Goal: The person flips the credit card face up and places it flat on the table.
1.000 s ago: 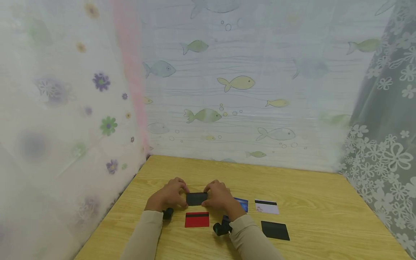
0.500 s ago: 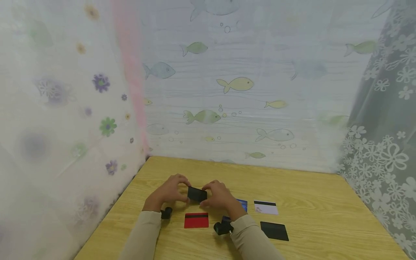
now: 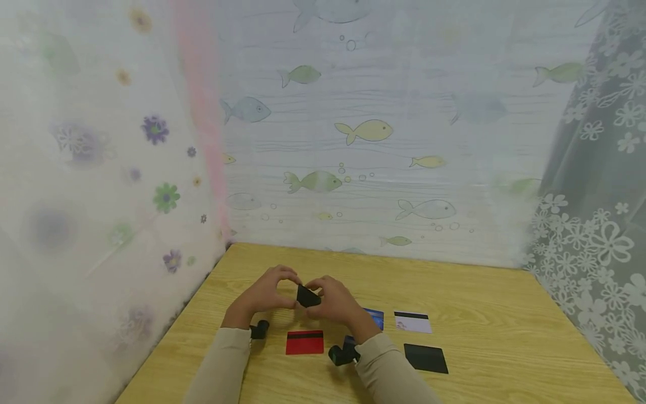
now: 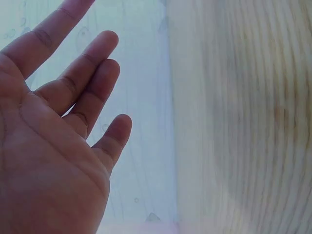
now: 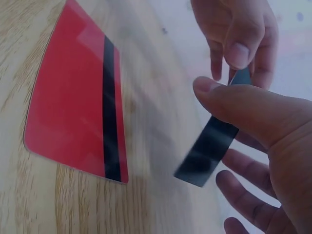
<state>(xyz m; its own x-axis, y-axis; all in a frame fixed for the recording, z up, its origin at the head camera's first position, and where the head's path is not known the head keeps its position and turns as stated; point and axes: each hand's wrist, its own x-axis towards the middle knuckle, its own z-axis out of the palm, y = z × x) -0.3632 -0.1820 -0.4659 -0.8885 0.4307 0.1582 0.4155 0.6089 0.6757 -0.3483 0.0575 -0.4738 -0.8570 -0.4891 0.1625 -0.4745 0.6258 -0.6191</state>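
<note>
A thin black card [image 3: 307, 296] is held off the table, tilted, between both hands. My left hand [image 3: 264, 290] pinches its left end; in the right wrist view the left thumb [image 5: 239, 53] lies at the card's far end. My right hand [image 3: 335, 301] pinches the other side, its thumb [image 5: 234, 100] crossing the black card [image 5: 207, 151], with other fingers behind and below. In the left wrist view, several fingers of my left hand [image 4: 53, 131] show extended, while the card is out of sight there. Nearer me lies a red card [image 3: 305, 342] with a black stripe.
Right of the hands lie a partly covered blue card [image 3: 375, 318], a white card [image 3: 413, 322] with a dark stripe, and another black card [image 3: 426, 358]. All rest on the wood-grain table [image 3: 484, 314]. A fish-print curtain [image 3: 373, 168] stands behind the table.
The black card, flat near the table a second ago, has been raised and tilted by both hands. It now appears narrower, and the hands are closer together. The other cards stay put.
</note>
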